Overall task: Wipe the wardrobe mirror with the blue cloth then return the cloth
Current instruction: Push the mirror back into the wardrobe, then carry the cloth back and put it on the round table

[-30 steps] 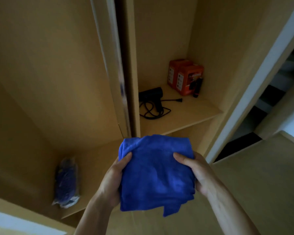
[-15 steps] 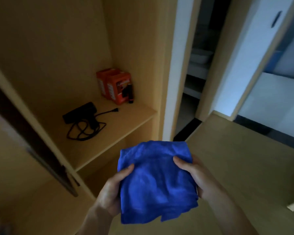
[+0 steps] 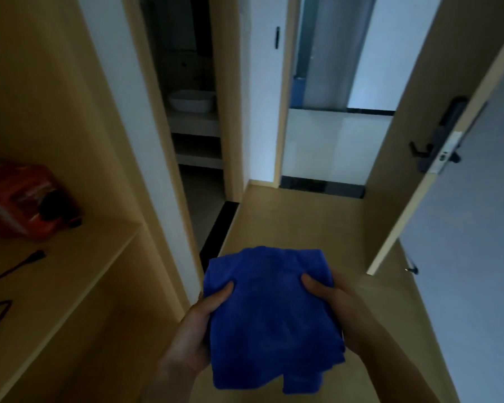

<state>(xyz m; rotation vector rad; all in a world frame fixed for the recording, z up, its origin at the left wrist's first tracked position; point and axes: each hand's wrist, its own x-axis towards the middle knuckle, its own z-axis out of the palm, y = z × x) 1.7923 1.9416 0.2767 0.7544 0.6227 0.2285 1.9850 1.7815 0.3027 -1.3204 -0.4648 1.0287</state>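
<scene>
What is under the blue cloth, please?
The left hand and right hand hold the blue cloth from its sides, thumbs on top. Their fingers underneath are covered by it. Wooden floor shows beyond its edges.

Gripping, seemingly: left hand (image 3: 195, 327), right hand (image 3: 333, 301).

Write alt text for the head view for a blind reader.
A left hand and a right hand grip a folded blue cloth by its sides, thumbs on top. An orange box sits on a wooden shelf at left; an open door stands at right.

One blue cloth (image 3: 271, 315), two hands (image 3: 191, 333) (image 3: 336, 312), one basin (image 3: 192, 100)
</scene>
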